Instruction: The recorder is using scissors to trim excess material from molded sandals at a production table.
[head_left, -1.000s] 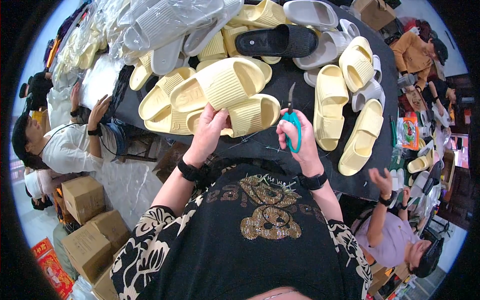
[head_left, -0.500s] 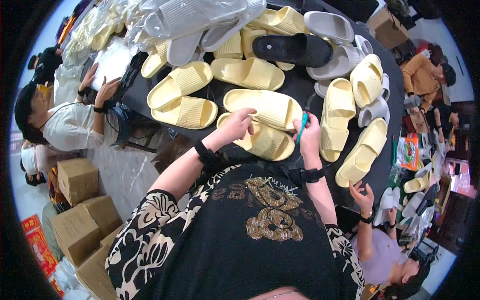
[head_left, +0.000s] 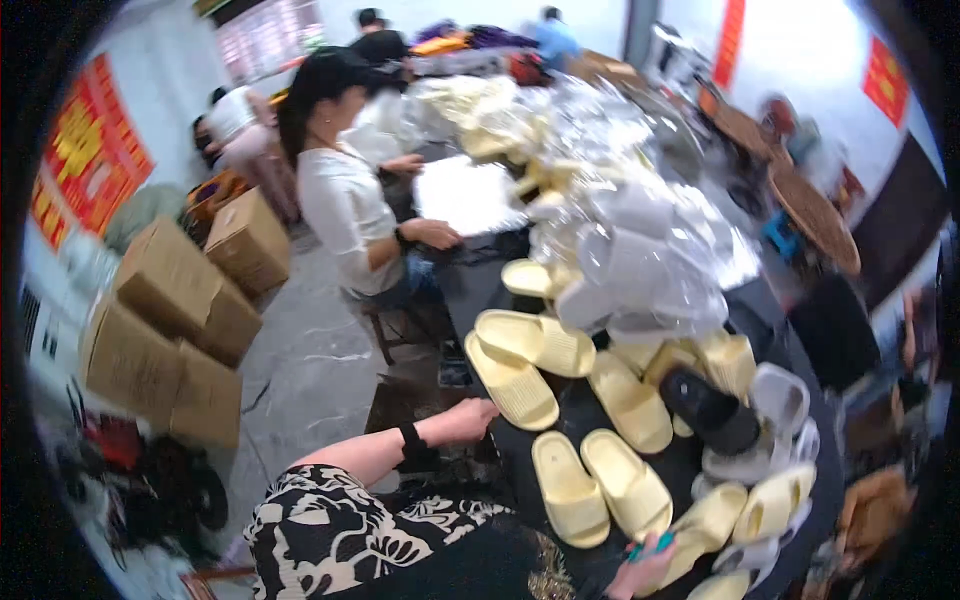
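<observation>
My left hand (head_left: 465, 420) hangs by the table's near-left edge, fingers curled in, with nothing visible in it. It is close to a yellow ribbed slipper (head_left: 512, 385). Low in the picture, my right hand (head_left: 640, 575) is closed on a small teal tool (head_left: 652, 545); its kind is too blurred to tell. Two yellow slippers lie side by side just beyond that hand: the left slipper (head_left: 570, 490) and the right slipper (head_left: 627, 485). More yellow slippers surround them, along with a black slipper (head_left: 708, 410) and a grey slipper (head_left: 780, 395).
Plastic-wrapped grey slippers (head_left: 650, 265) are heaped farther along the black table (head_left: 475, 285). At its left side a person in white (head_left: 350, 215) handles a white sheet (head_left: 465, 195). Cardboard boxes (head_left: 175, 280) stand on the floor at left; a stool (head_left: 390, 325) is under the table edge.
The view has swung left and up, bringing in more of the room. My left hand has come off the yellow slipper toward the table edge. My right hand still holds the teal tool.
</observation>
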